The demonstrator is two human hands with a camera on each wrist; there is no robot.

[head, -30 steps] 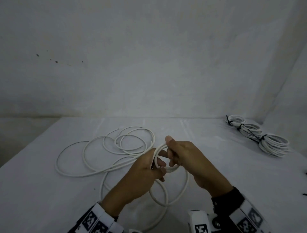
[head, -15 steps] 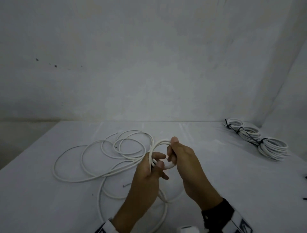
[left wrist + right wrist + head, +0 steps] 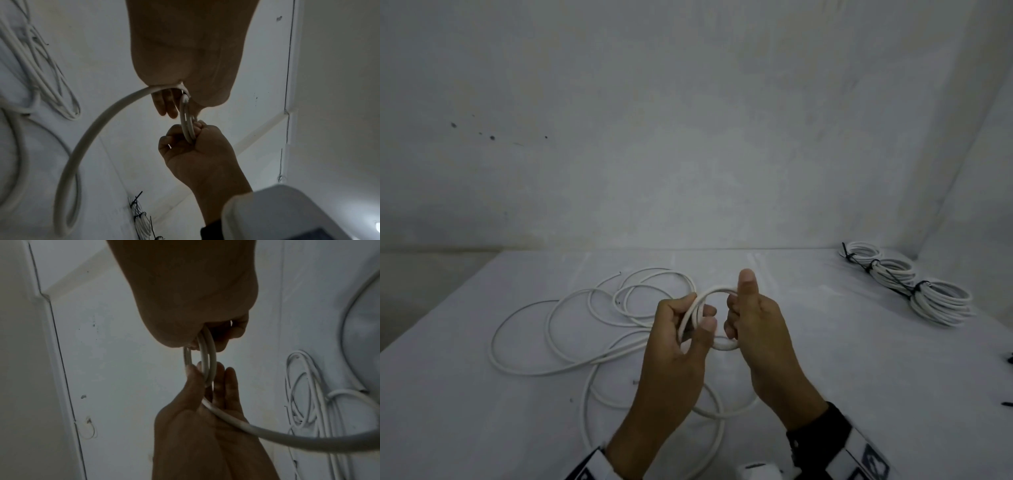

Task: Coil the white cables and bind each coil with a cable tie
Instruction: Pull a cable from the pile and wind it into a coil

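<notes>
white cable [image 3: 599, 329] sprawls in loose loops on the table [image 3: 825, 359], and from the head view a small coil [image 3: 717, 320] of it sits raised above those loops between both hands. the left hand [image 3: 681, 346] curls thumb and fingers round the coil's left side; the right hand [image 3: 756, 329] grips its right side, thumb upright. three bound coils [image 3: 914, 284] lie far right of the small coil. left wrist view: right hand [image 3: 197, 146] clenched on the coil [image 3: 188, 120]. right wrist view: left hand [image 3: 205, 410] fingers fairly straight, thumb pressing the coil [image 3: 205, 360].
</notes>
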